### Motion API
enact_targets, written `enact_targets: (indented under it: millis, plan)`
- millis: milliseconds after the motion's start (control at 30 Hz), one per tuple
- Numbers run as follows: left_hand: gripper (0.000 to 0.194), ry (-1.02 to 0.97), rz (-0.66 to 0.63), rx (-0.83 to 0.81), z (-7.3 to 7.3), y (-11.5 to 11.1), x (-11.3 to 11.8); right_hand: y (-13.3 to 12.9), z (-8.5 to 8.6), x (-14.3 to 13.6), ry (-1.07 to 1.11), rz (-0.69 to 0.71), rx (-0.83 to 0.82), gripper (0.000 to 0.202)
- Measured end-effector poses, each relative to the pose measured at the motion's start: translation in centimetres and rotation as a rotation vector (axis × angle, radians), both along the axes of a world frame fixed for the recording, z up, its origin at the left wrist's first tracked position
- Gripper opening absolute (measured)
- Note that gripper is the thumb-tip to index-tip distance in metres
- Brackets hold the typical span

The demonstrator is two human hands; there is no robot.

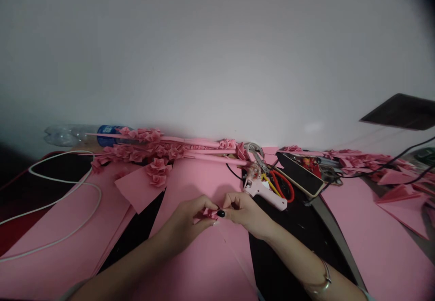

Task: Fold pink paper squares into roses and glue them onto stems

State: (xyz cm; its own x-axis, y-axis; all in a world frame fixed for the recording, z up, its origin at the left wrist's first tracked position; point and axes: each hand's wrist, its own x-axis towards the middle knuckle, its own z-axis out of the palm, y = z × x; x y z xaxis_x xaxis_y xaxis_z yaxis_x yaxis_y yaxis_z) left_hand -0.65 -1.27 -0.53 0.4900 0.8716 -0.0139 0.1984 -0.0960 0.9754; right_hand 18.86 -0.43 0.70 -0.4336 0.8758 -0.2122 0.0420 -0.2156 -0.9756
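Observation:
Between my two hands, over a large pink paper sheet (204,255), is a small folded pink paper piece (208,213). My left hand (188,217) pinches it between thumb and fingers from the left. Closed beside it, my right hand (246,212) presses thumb and forefinger against the piece's right end. Much of the paper is hidden by the fingers, so its exact shape cannot be made out. Just beyond my right hand lies a white glue gun (267,193), next to scissors with orange-red handles (287,185).
Pink paper roses (158,172) and rolled paper stems (197,142) lie along the wall. A clear plastic bottle (73,136) rests at the back left, near a white cable (64,181). A phone (301,174) lies right of the scissors. More pink sheets (374,237) spread to the right.

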Motion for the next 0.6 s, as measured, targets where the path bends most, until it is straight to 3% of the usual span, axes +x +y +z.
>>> enact_targets:
  millis: [267,433,600]
  plan:
    - [0.005,-0.041,-0.023,-0.037,0.45,-0.1,0.14,0.36,-0.21,0.64,0.083,0.068,-0.177,0.038]
    - [0.015,-0.053,0.011,-0.083,0.51,0.34,0.18,0.4,-0.2,0.33,0.259,-0.069,-0.228,0.037]
    - [0.026,-0.054,0.04,-0.121,0.36,0.27,0.24,0.17,-0.55,-0.09,0.315,-0.165,-0.166,0.033]
